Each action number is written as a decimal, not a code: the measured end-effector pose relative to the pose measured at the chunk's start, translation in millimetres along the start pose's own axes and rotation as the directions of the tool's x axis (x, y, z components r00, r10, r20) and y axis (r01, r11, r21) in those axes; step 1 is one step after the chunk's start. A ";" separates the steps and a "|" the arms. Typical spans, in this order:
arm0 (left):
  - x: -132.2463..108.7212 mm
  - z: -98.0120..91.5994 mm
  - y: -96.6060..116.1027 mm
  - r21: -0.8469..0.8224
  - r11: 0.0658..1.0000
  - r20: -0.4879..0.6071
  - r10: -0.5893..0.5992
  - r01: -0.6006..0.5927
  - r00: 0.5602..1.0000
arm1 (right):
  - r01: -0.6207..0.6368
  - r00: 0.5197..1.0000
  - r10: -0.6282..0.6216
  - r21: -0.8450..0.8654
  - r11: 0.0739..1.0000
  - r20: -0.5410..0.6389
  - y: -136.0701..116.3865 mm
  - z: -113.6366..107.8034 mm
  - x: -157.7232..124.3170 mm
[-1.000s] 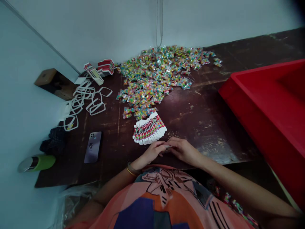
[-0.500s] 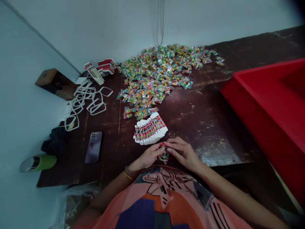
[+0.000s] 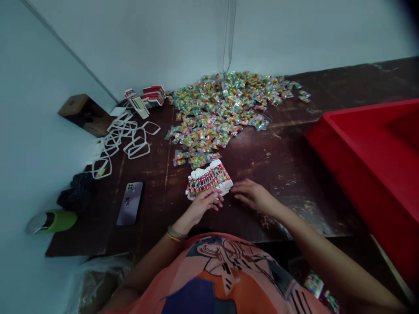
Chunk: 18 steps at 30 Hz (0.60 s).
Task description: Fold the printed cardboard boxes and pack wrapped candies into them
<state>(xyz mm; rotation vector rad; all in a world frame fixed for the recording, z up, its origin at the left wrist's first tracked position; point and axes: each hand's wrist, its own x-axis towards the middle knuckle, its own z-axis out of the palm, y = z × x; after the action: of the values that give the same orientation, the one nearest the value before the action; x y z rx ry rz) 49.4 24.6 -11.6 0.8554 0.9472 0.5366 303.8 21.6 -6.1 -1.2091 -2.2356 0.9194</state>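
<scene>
Many flat cardboard cartons (image 3: 209, 176), printed red with white flaps (image 3: 225, 185), overlap in a fan on the scuffed, dark brown table (image 3: 262, 150), just in front of a heap of shiny, crinkled packets (image 3: 212, 114). My left hand (image 3: 201, 206) is over the cartons' near edge, fingers loosely spread; my right hand (image 3: 257, 196) curls beside their right end, though whether it pinches a flap I cannot tell.
</scene>
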 end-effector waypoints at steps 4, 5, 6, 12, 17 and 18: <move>-4.6 -2.4 -12.3 0.018 0.996 0.005 -0.092 0.092 0.996 | 0.113 0.993 -0.097 -0.336 0.935 0.065 23.8 18.4 83.4; -6.7 -3.0 -14.8 0.000 0.995 -0.003 -0.100 0.100 0.995 | 0.143 0.988 -0.108 -0.374 0.916 0.114 28.1 20.1 90.7; -8.5 -3.4 -16.8 -0.023 0.995 -0.008 -0.102 0.102 0.995 | 0.169 0.981 -0.116 -0.401 0.900 0.153 31.3 21.4 92.8; -8.5 0.4 -17.7 -0.143 0.983 -0.013 -0.119 0.116 0.993 | 0.218 0.964 -0.097 -0.526 0.822 0.247 29.3 26.7 58.2; -6.7 3.1 -15.4 -0.104 0.986 -0.010 -0.132 0.130 0.991 | 0.198 0.959 -0.032 -0.588 0.784 0.280 15.0 17.9 47.6; -6.3 3.3 -15.8 -0.100 0.987 -0.006 -0.125 0.124 0.992 | 0.188 0.961 -0.023 -0.591 0.785 0.275 9.6 14.7 47.3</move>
<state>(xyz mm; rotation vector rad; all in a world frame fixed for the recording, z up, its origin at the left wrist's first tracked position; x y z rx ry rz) 49.7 9.8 -20.6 0.6989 0.9699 0.4772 275.0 60.5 -20.2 -1.2465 -2.9159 0.2969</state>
